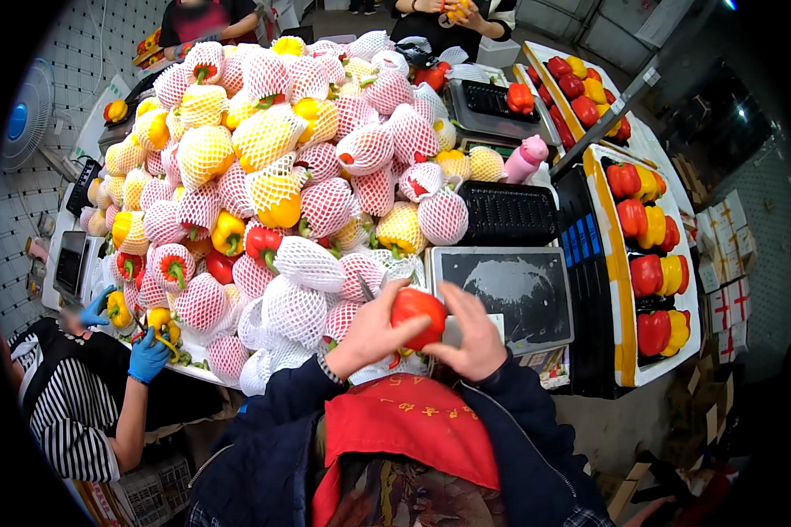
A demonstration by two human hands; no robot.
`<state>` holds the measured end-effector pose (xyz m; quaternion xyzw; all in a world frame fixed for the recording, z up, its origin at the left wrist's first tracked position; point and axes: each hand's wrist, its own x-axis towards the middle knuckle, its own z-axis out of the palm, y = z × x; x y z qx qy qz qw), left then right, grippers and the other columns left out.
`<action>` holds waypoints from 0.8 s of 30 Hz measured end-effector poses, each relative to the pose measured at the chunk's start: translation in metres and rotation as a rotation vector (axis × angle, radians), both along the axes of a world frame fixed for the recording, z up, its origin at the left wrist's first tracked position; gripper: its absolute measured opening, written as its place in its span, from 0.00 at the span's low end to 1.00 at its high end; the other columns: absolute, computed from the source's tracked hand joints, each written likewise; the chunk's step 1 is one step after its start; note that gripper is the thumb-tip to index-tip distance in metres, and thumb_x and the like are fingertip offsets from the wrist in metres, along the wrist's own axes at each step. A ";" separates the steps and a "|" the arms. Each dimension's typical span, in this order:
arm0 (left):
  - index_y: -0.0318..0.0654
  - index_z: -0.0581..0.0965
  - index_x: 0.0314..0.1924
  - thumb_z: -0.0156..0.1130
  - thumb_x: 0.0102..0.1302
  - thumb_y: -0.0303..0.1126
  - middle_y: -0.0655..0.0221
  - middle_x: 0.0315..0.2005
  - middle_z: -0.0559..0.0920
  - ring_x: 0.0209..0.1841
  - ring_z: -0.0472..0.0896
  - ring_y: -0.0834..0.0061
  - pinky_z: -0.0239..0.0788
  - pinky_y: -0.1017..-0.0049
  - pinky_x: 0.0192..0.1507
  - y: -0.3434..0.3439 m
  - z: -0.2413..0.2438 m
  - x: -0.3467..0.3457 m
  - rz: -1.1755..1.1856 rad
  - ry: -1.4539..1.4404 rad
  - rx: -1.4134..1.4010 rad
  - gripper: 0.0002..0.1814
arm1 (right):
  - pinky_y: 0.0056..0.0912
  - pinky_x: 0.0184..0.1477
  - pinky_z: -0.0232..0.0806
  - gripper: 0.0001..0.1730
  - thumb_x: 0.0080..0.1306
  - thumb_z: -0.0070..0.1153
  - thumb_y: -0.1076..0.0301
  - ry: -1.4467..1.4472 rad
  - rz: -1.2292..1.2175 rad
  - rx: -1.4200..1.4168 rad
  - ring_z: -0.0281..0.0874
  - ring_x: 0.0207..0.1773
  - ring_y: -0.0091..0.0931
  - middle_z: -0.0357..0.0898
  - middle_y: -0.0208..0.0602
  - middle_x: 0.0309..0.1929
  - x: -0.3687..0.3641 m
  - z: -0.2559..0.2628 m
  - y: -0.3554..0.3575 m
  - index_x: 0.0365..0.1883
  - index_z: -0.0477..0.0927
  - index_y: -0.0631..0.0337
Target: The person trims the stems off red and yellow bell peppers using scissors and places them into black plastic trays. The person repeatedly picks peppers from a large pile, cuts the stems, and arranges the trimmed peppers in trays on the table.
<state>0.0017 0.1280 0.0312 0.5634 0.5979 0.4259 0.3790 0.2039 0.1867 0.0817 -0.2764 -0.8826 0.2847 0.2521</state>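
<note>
My left hand grips a red bell pepper between thumb and fingers, just in front of my red apron. A pointed metal blade sticks out beside the left fingers; its handle is hidden. On the pepper's other side, my right hand has its thumb and fingers spread, and I cannot tell if its fingertips touch the pepper. Close to my left hand lie peppers in white foam net sleeves and an empty-looking white net sleeve. A digital-scale-like dark plate with a wet patch lies beyond my right hand.
A big heap of netted red and yellow peppers covers the table. Black plastic trays and a pink bottle stand at the right. Foam boxes hold packed peppers. A co-worker's blue-gloved hand holds scissors at the left.
</note>
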 end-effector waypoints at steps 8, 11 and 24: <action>0.30 0.61 0.69 0.71 0.55 0.46 0.45 0.55 0.77 0.49 0.82 0.51 0.76 0.64 0.49 0.001 0.016 0.027 -0.156 0.253 0.192 0.47 | 0.46 0.61 0.68 0.57 0.47 0.74 0.63 -0.074 -0.026 -0.058 0.71 0.60 0.52 0.65 0.58 0.63 0.003 -0.018 -0.012 0.75 0.59 0.56; 0.31 0.62 0.69 0.70 0.60 0.37 0.50 0.52 0.76 0.42 0.84 0.64 0.77 0.69 0.44 0.003 0.020 0.023 -0.154 0.007 0.134 0.41 | 0.46 0.62 0.68 0.58 0.44 0.75 0.64 0.008 -0.174 -0.055 0.70 0.62 0.51 0.65 0.56 0.63 0.019 -0.021 0.003 0.74 0.60 0.57; 0.33 0.73 0.56 0.67 0.61 0.34 0.54 0.46 0.76 0.45 0.80 0.59 0.73 0.64 0.47 0.046 0.003 -0.011 0.089 0.254 0.275 0.25 | 0.45 0.71 0.57 0.53 0.47 0.74 0.70 0.106 -0.669 0.073 0.59 0.72 0.51 0.56 0.56 0.71 0.077 -0.084 0.048 0.72 0.61 0.60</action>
